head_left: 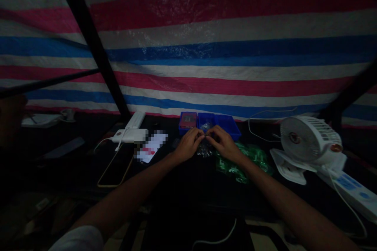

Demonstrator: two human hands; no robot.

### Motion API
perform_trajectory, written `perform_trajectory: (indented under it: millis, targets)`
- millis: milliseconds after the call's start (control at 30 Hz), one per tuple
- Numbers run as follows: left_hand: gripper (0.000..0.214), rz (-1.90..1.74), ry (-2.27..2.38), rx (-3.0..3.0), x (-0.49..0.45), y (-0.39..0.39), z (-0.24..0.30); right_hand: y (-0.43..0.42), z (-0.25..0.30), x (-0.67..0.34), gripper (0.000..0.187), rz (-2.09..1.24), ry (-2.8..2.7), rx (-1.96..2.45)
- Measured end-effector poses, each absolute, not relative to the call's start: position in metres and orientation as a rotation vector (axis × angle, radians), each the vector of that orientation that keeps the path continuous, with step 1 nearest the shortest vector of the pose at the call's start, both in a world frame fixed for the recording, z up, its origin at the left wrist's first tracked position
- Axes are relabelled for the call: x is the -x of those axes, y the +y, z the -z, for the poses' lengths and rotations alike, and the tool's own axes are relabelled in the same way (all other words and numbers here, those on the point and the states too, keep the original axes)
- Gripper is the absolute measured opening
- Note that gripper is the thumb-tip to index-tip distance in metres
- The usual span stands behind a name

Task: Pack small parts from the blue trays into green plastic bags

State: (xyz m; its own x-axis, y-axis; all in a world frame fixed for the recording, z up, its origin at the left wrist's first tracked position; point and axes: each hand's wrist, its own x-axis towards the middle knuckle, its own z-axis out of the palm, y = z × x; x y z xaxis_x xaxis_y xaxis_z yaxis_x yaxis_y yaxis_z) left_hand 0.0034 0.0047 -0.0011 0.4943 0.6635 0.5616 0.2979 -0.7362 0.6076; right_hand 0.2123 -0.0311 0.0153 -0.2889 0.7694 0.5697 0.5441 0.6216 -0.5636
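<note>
Blue bins: three in a row at twelve o'clock from the hands; whether they are joined cannot be told.
Left bin point(184, 130): holds reddish flat pieces under clear wrap, their number unclear.
Middle bin point(206, 116): crumpled transparent film shows in it, partly behind the fingers.
Right bin point(228, 125): at one o'clock, its blue inside showing.
Hands: two, nearly meeting at the near side of the bins.
Left hand point(189, 144): fingers drawn together at the tips; what they pinch, if anything, cannot be told.
Right hand point(223, 142): fingers likewise together, just beside the left ones; anything clamped there is too small and dim to tell.
Clear plastic point(204, 150): one crinkled heap at six o'clock, just under the hands, on the bench point(188, 186).
Green packets point(231, 168): a pile at four o'clock, partly behind the right forearm; too overlapped to count.
Phones: two; a dark gold-edged phone point(116, 169) at eight o'clock, a lit phone point(153, 148) at nine.
Fan point(309, 141): one, white, at three o'clock.
Power strip point(353, 192): one, at four, beyond the packets.
</note>
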Motion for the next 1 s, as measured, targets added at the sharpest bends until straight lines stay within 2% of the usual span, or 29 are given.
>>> perform_trajectory:
  millis: [1000]
  targets:
    - [0.018,-1.127,0.874,-2.261,-0.004,0.0,-0.003,-0.027,-0.007,-0.213,0.02,-0.388,-1.99,1.087]
